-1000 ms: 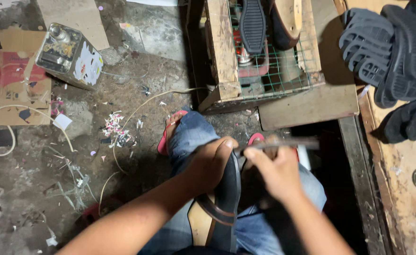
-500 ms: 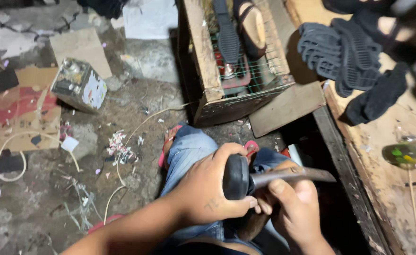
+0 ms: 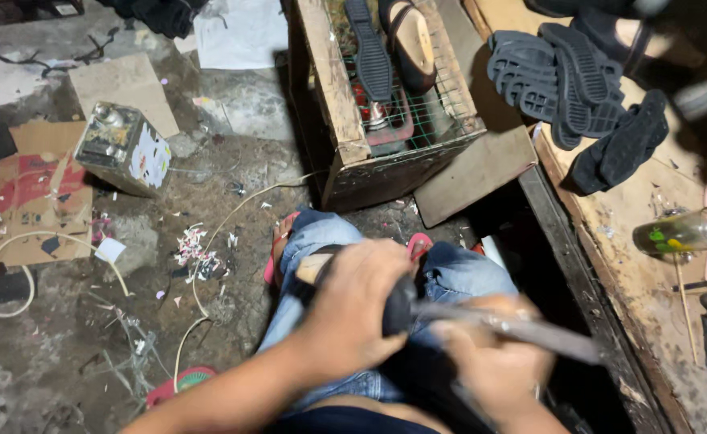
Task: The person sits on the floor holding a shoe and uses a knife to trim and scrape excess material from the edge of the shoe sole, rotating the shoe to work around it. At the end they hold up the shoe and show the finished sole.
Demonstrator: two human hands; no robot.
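I see my left hand (image 3: pixel 353 309) clamped around a black rubbery shoe sole (image 3: pixel 398 305) over my blue-jeaned knees (image 3: pixel 450 273); it looks light, flexible. My blurred right hand (image 3: pixel 490 366) grips a grey metal blade (image 3: pixel 530 331) beside it.

Dented rectangular metal tin (image 3: pixel 122 149) with white label on floor, beside flattened red-printed cardboard (image 3: pixel 24 193)

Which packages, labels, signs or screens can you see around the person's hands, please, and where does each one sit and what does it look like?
Tin can: on the floor at upper left, boxy, grimy metal with a pale patterned label on its side.
Cardboard sheet: flattened at the left edge, brown with red print.
Paper sheet: top centre on the floor, white, rectangular.
Plastic bottle: lying on the wooden board at right, clear with a green and yellow label.
No signs or screens.
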